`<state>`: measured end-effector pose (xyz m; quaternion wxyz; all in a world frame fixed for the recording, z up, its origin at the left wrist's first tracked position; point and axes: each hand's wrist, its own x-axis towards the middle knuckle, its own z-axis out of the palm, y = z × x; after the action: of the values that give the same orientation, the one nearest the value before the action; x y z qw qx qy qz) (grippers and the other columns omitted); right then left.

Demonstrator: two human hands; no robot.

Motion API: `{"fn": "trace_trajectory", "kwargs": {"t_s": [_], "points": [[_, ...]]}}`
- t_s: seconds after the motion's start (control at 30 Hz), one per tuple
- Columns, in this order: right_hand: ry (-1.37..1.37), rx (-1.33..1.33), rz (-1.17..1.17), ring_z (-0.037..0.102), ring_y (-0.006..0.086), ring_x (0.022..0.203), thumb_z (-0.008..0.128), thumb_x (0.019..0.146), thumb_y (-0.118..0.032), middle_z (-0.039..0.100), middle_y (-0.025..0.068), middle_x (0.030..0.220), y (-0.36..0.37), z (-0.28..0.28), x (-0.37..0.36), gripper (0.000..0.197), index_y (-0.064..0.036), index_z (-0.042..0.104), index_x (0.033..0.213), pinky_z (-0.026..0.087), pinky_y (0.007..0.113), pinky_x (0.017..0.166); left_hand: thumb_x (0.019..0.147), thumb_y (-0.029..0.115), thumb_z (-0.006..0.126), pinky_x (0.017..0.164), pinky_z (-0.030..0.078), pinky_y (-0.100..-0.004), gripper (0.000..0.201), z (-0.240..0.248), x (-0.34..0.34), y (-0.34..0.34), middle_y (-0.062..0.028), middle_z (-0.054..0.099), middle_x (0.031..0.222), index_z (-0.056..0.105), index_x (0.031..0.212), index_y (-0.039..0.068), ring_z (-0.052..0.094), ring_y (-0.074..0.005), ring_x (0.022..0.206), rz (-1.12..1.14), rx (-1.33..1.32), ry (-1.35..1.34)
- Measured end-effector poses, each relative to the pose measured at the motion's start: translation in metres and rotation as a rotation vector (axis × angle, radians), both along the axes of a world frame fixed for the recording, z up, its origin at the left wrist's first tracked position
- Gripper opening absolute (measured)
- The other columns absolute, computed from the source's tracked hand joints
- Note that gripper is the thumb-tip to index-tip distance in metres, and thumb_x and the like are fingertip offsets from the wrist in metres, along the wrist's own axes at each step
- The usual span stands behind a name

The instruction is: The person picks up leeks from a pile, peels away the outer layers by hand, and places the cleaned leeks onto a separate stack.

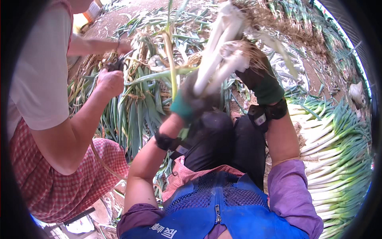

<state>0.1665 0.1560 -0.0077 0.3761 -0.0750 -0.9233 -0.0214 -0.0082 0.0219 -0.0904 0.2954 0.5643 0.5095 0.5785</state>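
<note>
leeks (213,51) found at twelve to one o'clock: shafts white, root ends brown and stringy, outline blurred. left hand (194,93), gloved, is closed around the shafts' lower part; from that grip the leeks run toward one o'clock, roots uppermost. right hand (256,73), also gloved, sits at the grip's two o'clock, beside the root ends; its finger closure cannot be told. leek row (324,155) noted at four o'clock.
</note>
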Motion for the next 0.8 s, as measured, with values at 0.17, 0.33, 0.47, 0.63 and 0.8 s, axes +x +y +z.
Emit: {"fn": "trace_trajectory", "kwargs": {"t_s": [0.17,0.33,0.47,0.63,0.8], "points": [[0.175,-1.229,0.285,0.058,0.0210,0.115,0.060,0.091,-0.012,0.061,0.0122,0.119,-0.001,-0.004,0.042,0.032,-0.0013,0.057,0.120,0.047,0.036,0.100,0.069,-0.002,0.078,0.078,0.054,-0.0284,0.070,0.026,-0.041,-0.011,-0.0036,0.063,0.102,0.049,0.133,0.005,0.062,-0.0136,0.088,-0.136,-0.264,-0.348],[0.729,-1.365,0.417,0.058,0.0173,0.112,0.061,0.094,-0.032,0.062,0.0073,0.115,0.031,-0.001,0.043,0.044,-0.0041,0.051,0.127,0.039,0.038,0.107,0.069,0.002,0.074,0.079,0.055,-0.0313,0.059,0.024,-0.063,-0.022,-0.0062,0.064,0.092,0.053,0.124,0.000,0.064,-0.0169,0.083,-0.255,-0.276,-0.634],[0.165,-0.388,-0.416,0.066,0.0251,0.082,0.054,0.096,-0.017,0.065,0.0110,0.083,0.034,-0.030,0.028,0.027,0.0042,0.055,0.114,0.046,0.045,0.098,0.063,0.007,0.079,0.073,0.052,-0.0295,0.043,0.035,-0.046,-0.024,-0.0055,0.063,0.090,0.060,0.102,0.000,0.062,-0.0163,0.079,-0.362,-0.413,-0.389],[0.301,-0.851,0.386,0.062,0.0218,0.089,0.067,0.078,-0.013,0.061,0.0055,0.097,-0.045,-0.002,-0.027,0.040,-0.0040,0.060,0.116,0.053,0.030,0.080,0.064,0.004,0.079,0.078,0.054,-0.0315,0.045,0.037,-0.043,-0.026,-0.0050,0.064,0.090,0.061,0.105,0.000,0.064,-0.0172,0.082,-0.212,-0.358,-0.386],[-0.109,-0.147,0.031,0.060,0.0182,0.096,0.065,0.082,-0.008,0.061,0.0092,0.104,-0.020,-0.016,-0.021,0.035,-0.0068,0.058,0.117,0.053,0.031,0.081,0.071,0.000,0.073,0.077,0.054,-0.0297,0.056,0.029,-0.034,-0.026,-0.0060,0.066,0.097,0.053,0.124,0.001,0.064,-0.0145,0.084,-0.191,-0.380,-0.297]]}}
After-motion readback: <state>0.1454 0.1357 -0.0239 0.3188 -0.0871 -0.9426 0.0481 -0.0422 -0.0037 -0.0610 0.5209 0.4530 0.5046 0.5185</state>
